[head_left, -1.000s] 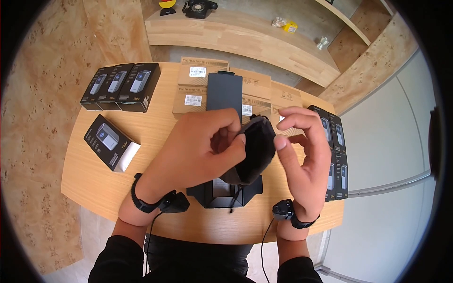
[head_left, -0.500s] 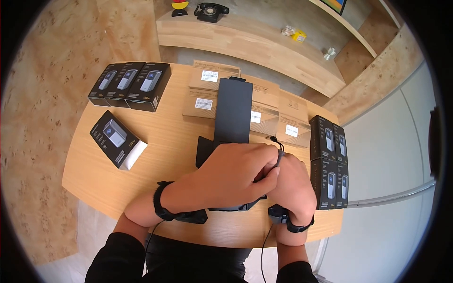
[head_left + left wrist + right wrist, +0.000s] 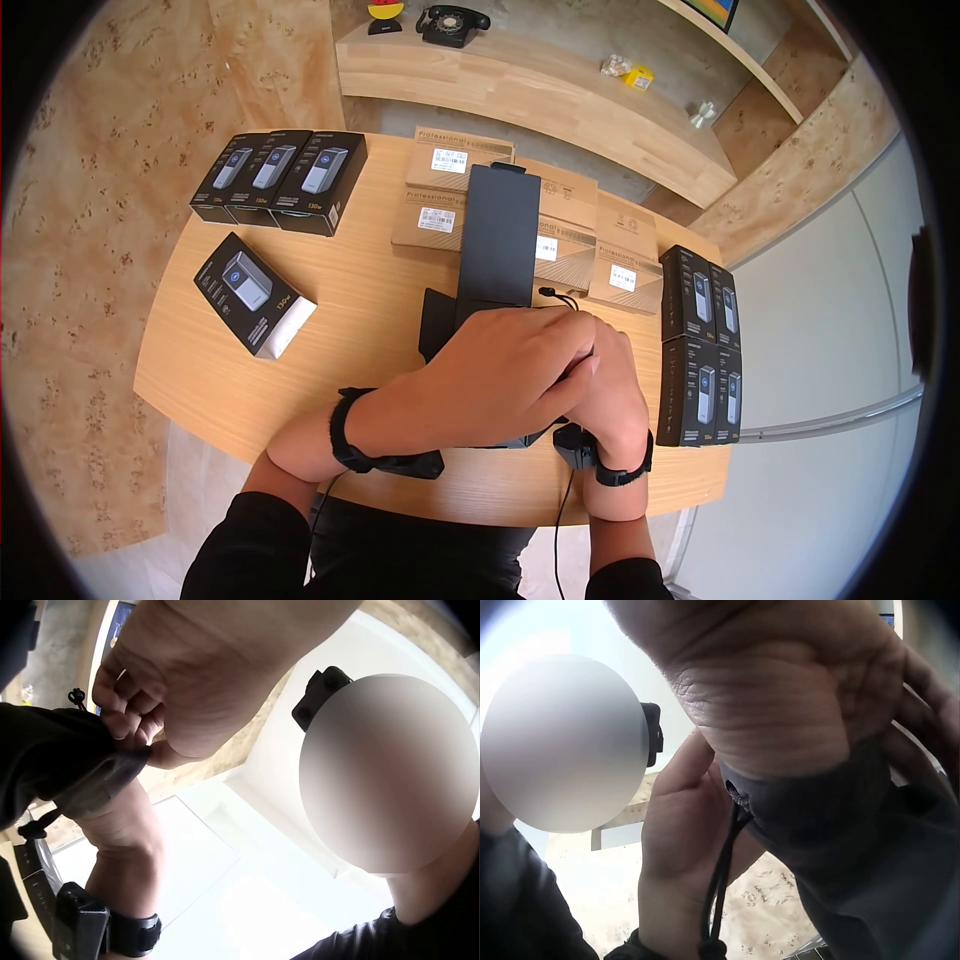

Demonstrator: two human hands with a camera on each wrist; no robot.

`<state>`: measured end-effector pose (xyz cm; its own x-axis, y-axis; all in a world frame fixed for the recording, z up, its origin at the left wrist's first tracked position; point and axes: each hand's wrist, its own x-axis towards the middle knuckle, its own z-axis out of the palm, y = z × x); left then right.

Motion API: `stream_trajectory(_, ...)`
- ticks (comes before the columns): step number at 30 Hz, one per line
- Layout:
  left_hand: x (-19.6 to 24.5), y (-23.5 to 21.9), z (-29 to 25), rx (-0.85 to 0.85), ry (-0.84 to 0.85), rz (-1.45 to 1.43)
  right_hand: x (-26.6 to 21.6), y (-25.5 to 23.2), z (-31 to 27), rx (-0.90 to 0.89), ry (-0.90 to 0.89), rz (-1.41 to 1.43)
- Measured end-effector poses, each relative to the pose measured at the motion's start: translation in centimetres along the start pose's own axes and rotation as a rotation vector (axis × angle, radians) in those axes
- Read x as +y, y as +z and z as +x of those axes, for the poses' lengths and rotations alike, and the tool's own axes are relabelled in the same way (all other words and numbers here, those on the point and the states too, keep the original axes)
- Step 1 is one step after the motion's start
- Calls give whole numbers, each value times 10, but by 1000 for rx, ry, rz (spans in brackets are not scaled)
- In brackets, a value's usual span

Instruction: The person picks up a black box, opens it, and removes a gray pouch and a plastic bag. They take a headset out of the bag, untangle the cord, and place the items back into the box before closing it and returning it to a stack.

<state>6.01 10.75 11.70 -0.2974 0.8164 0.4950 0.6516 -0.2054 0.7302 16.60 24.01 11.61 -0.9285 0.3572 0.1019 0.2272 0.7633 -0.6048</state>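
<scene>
A dark drawstring pouch point(image 3: 56, 754) is between the two hands, mostly hidden beneath them in the head view, where its black cord point(image 3: 566, 299) sticks out beyond the knuckles. My left hand point(image 3: 495, 365) pinches the pouch's rim, fingers curled at the cloth edge in the left wrist view. My right hand point(image 3: 615, 390) reaches into the mouth, and the cloth point(image 3: 832, 817) wraps round its palm in the right wrist view. Its fingers are hidden inside. Below both hands stands an open black box point(image 3: 500, 235), its long lid raised away from me and a side flap point(image 3: 436, 318) folded out.
Brown cartons point(image 3: 440, 220) with white labels are stacked behind the black box. Three printed black boxes point(image 3: 270, 180) stand at the far left, with another box point(image 3: 250, 295) lying nearer. Several more black boxes point(image 3: 700, 345) line the table's right edge. A shelf point(image 3: 540, 95) runs behind.
The pouch's wide mouth faced up beside a free right hand; the right hand has since gone into it. Both hands have come together, lower over the black box.
</scene>
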Motion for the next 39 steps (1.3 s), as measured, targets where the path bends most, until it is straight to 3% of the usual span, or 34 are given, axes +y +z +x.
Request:
stream_trajectory(2, -2, 2, -1, -3, 7, 16, 2, 0, -1, -69, 69, 22)
stream_trajectory(5, -3, 3, -2, 0, 15, 50, 2, 5, -2, 17, 4, 70)
stream_trajectory(8, -2, 1, -1, -15, -23, 62, 12, 11, 1, -11, 9, 161)
stream_trajectory(20, -9, 0, -9, -99, -119, 247, 23, 28, 11, -192, -99, -6)
stream_trajectory(26, -12, -1, -12, -158, -149, 298, 23, 44, 13, -72, -167, -72)
stream_trajectory(32, -10, -7, -9, -217, -168, 272, 18, 39, 10, -149, -83, -37)
stream_trajectory(39, 1, -14, -5, -205, -179, 119, 8, 18, 1, -159, 10, 193)
